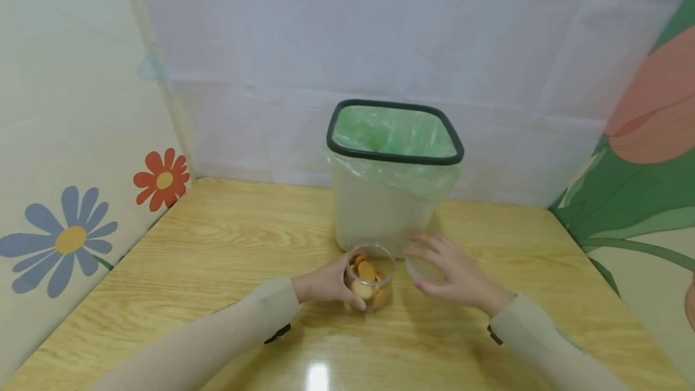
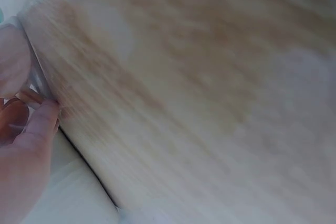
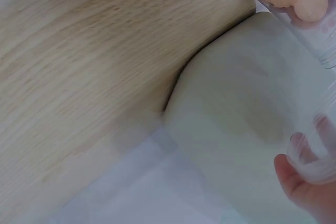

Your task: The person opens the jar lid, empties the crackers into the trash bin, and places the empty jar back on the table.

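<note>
The clear jar (image 1: 380, 282) is near the middle of the scene, just on the near side of the bin (image 1: 374, 210), with no top on it. I cannot tell if it sits flat on the desk (image 1: 244, 234) or is held a little above it. Inside is a loose heap of round cookies (image 1: 367, 271). The left hand (image 1: 330, 279) has its grip curled around the left side of the jar, with the thumb on the near side. The jar looks smooth, so if the thumb slips, it could tip to the right and the cookies could roll out over the desk. Squeezing too hard might make it pop out of the grip too. Just to the right, the right hand (image 1: 453, 270) has its grip on a thin, clear piece that looks like the lid (image 1: 422, 269), held apart from the jar. The lid is see-through and easy to lose sight of, so it could bump the jar's edge or drop. The bin stands right behind both hands, so a quick push to the far side could knock the jar into it. The green bag (image 1: 396, 128) hangs loose over the bin's rim, and if a hand reached up there, its fingers might catch on it.
</note>
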Action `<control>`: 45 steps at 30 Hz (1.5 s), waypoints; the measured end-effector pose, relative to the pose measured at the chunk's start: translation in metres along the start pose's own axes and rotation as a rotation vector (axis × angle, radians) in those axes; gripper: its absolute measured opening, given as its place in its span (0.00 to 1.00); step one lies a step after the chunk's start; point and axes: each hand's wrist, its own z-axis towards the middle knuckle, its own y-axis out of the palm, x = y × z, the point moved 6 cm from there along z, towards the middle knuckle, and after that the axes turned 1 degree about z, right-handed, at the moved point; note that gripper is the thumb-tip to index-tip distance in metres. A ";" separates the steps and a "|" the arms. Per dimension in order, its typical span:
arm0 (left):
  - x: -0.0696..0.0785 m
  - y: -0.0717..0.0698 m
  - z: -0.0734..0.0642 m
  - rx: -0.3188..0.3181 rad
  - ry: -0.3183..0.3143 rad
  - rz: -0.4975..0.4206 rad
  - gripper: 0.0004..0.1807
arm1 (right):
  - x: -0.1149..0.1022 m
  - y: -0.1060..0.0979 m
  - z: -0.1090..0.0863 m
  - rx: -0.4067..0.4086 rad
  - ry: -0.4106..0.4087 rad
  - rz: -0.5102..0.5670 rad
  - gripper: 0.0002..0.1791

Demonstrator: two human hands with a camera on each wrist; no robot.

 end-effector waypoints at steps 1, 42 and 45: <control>0.000 0.000 0.000 0.001 -0.003 0.004 0.59 | 0.000 0.001 -0.002 -0.003 0.000 -0.007 0.27; -0.004 0.001 0.000 -0.005 -0.011 0.020 0.60 | 0.008 0.001 -0.038 0.003 -0.025 -0.108 0.28; -0.002 0.000 -0.001 -0.008 -0.004 0.013 0.60 | 0.009 0.001 -0.039 0.012 -0.033 -0.106 0.28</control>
